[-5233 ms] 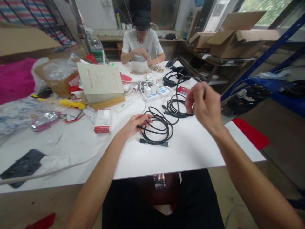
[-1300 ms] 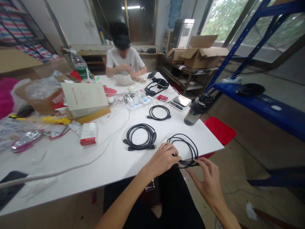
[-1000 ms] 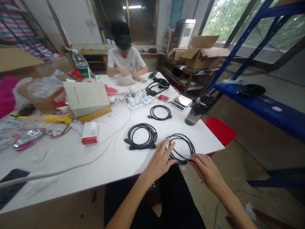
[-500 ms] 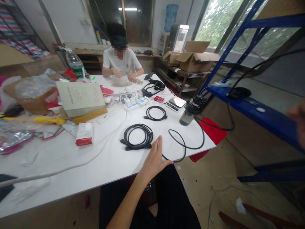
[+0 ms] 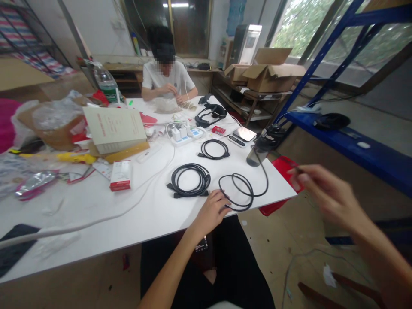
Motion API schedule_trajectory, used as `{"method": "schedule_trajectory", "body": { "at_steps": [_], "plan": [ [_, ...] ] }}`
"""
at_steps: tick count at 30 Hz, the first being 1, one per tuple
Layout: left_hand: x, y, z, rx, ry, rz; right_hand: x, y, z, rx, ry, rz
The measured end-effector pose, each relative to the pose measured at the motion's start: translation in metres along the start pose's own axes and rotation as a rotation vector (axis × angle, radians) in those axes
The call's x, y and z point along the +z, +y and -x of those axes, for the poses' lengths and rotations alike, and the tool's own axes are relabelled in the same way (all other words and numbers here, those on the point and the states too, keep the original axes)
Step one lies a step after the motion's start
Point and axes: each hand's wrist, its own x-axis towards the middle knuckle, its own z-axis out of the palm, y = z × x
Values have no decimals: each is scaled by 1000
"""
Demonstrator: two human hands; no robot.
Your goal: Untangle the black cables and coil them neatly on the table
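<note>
A thin black cable (image 5: pixel 240 189) lies in loose loops at the near right edge of the white table (image 5: pixel 135 214). My left hand (image 5: pixel 212 208) rests on the table with its fingers curled on the near end of those loops. My right hand (image 5: pixel 325 193) is raised off to the right beyond the table edge, blurred, pinching the cable's other end, which runs up from the loops past the dark bottle (image 5: pixel 262 148). A thicker coiled black cable (image 5: pixel 189 180) lies just left of the loops, and a smaller coil (image 5: pixel 215 149) sits farther back.
A white power strip (image 5: pixel 185 133) with chargers, a red and white box (image 5: pixel 120 175), a cream booklet (image 5: pixel 114 124), a scale (image 5: pixel 243 135) and black headset (image 5: pixel 210 113) are on the table. Another person (image 5: pixel 167 77) sits at the far end. A red stool (image 5: pixel 283 180) and blue shelving (image 5: pixel 347 137) stand on the right.
Half a second ago my right hand was far out to the right with the cable stretched long. It has come back toward the table, and the cable now lies in more loops under my left hand.
</note>
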Motion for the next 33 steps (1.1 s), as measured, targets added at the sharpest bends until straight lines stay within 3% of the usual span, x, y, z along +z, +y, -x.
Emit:
{"method": "schedule_trajectory", "body": {
  "at_steps": [1, 3, 5, 8, 14, 18, 23, 26, 29, 33],
  "plan": [
    [-1, 1, 0, -9, 0, -4, 25, 2, 15, -18, -180, 18],
    [-3, 3, -1, -28, -8, -21, 70, 11, 41, -13, -374, 76],
    [-3, 4, -1, -34, -19, -38, 105, 23, 60, -35, -456, 197],
    [-2, 4, -1, -32, -11, -36, 134, 40, 66, -169, -486, 338],
    [1, 4, 3, -97, 98, -85, 142, 48, 49, -394, -522, 490],
    [2, 3, 4, -120, 162, 4, 146, 46, 57, -476, -566, 479],
    [4, 2, 5, -102, 202, 67, 146, 38, 66, -301, -584, 337],
    [4, 5, 7, -131, 281, 144, 143, 29, 57, -137, -464, 312],
    [-4, 14, 6, -209, 356, 430, 145, 13, 38, -107, -303, 301],
    [-34, 27, -2, -330, 517, 1021, 172, -17, 7, -409, -257, 398]
  ]
}}
